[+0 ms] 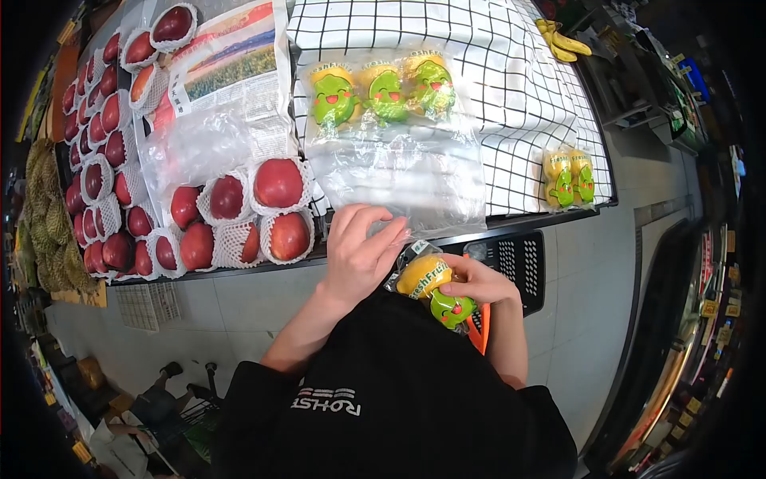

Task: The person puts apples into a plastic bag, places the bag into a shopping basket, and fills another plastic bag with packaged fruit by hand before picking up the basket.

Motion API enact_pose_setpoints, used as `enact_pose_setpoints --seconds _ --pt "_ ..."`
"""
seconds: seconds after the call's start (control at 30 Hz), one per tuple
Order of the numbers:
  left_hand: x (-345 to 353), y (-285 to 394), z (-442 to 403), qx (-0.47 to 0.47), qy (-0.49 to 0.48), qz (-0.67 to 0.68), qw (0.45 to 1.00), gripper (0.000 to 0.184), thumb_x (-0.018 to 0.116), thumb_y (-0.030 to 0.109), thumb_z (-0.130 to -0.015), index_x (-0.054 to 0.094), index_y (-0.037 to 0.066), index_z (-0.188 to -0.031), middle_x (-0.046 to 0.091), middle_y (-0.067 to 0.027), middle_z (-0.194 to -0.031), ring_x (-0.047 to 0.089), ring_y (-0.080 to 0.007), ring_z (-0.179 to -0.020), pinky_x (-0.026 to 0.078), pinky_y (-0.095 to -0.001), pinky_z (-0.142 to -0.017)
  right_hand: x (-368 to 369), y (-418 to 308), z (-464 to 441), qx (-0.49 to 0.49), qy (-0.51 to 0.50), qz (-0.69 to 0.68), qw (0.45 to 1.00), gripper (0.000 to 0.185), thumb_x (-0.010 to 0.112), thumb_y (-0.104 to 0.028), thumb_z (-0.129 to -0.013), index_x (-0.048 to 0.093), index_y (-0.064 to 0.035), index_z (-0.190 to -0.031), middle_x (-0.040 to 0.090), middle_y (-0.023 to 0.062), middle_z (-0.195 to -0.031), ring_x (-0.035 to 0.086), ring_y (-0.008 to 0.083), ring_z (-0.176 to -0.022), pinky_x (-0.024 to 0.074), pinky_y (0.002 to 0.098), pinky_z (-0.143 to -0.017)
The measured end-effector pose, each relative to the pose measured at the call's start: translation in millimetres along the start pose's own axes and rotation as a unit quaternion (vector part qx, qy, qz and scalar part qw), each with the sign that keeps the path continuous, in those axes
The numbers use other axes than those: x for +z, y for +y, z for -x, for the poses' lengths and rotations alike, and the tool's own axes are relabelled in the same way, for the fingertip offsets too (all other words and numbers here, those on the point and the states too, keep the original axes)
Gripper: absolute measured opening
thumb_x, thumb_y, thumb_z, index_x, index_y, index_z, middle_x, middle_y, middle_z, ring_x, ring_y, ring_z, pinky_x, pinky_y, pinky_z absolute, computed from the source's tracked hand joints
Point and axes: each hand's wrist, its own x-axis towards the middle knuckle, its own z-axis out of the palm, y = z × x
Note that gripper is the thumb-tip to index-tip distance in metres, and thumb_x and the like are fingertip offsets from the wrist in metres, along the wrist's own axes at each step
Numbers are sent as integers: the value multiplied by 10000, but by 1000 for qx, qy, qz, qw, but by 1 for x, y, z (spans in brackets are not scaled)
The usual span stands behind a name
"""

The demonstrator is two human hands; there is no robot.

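A large clear plastic bag point(399, 180) lies flat on the checked cloth, its near edge hanging over the table's front edge. Inside its far end are three bagged yellow fruits point(386, 92) with green smiling cartoon prints. My left hand point(361, 251) is at the near edge of that bag, fingers curled and closed on the film. Close to my body, my right hand point(485, 286) grips another bagged fruit point(427, 275), yellow with "FreshFruit" lettering and a green cartoon face. The fruit is tilted, and my fingers partly cover its right side.
Red apples point(279, 184) in white foam nets fill the left side. A newspaper point(227, 88) and a crumpled clear bag point(195, 148) lie beside them. Two bagged fruits point(569, 177) stand at the right corner. Below the table is a black crate point(523, 267); bananas point(565, 41) lie at far right.
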Motion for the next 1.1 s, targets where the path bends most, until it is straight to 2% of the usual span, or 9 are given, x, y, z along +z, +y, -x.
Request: enact_pose_setpoints --seconds 0.1,0.27,0.33,0.53,0.67,0.77,0.87,0.97,1.1 --pt "-6 6 -6 47 11 17 999 229 779 83 -704 710 51 -919 578 -38 -837 543 -225 -738 429 -345 -638 6 -12 -19 20 42 -25 999 530 679 -168 -903 472 29 -1349 641 104 -1170 608 148 -1041 479 295 -916" --pt "-17 -2 -9 62 7 41 997 228 784 70 -708 717 43 -925 552 -26 -736 537 -199 -622 414 -321 -552 16 -28 -44 -120 190 -146 963 381 624 -208 -936 545 56 -1199 650 124 -1059 640 181 -961 532 321 -825" --pt "-16 -5 -10 70 3 54 996 237 784 50 -708 723 36 -937 550 -31 -701 542 -198 -593 414 -317 -529 42 -49 -62 -175 346 -238 890 339 606 -188 -938 542 39 -1182 640 115 -1033 651 196 -922 550 343 -794" --pt "-23 -8 -25 138 10 84 987 283 792 101 -716 713 51 -983 490 -7 -627 491 -166 -488 377 -307 -446 48 -89 -125 -287 190 -300 890 347 613 -199 -946 535 8 -1212 626 105 -1072 636 195 -958 533 343 -840" --pt "-31 -12 -46 167 24 66 983 320 793 101 -715 709 58 -1020 401 -2 -576 431 -147 -442 341 -307 -427 56 -115 -166 -358 180 -320 858 329 617 -199 -948 546 -3 -1202 625 75 -1062 609 167 -987 495 317 -879" --pt "-37 -14 -51 180 24 75 980 316 791 107 -718 710 57 -1020 401 2 -571 428 -146 -443 332 -297 -428 55 -127 -193 -344 390 -207 828 360 661 -229 -923 542 -19 -1190 615 64 -1095 578 143 -1000 457 280 -868" --pt "-43 -14 -53 176 3 106 979 270 763 136 -746 711 92 -1007 454 20 -582 475 -140 -462 374 -284 -437 52 -133 -191 -267 410 -167 856 425 704 -237 -887 519 -28 -1207 615 73 -1103 586 151 -999 455 274 -853" --pt "-46 -13 -58 181 -15 142 973 280 765 136 -742 711 97 -1014 473 27 -586 486 -135 -469 374 -278 -440 53 -133 -189 -295 366 -202 859 519 735 -213 -855 462 -22 -1253 616 88 -1106 596 173 -996 486 306 -818" --pt "-43 -18 -62 189 -56 195 961 283 759 129 -747 706 101 -1024 475 26 -587 493 -131 -471 366 -280 -443 62 -144 -194 -302 390 -179 852 494 705 -240 -881 482 -22 -1263 603 92 -1098 609 164 -941 529 321 -759"
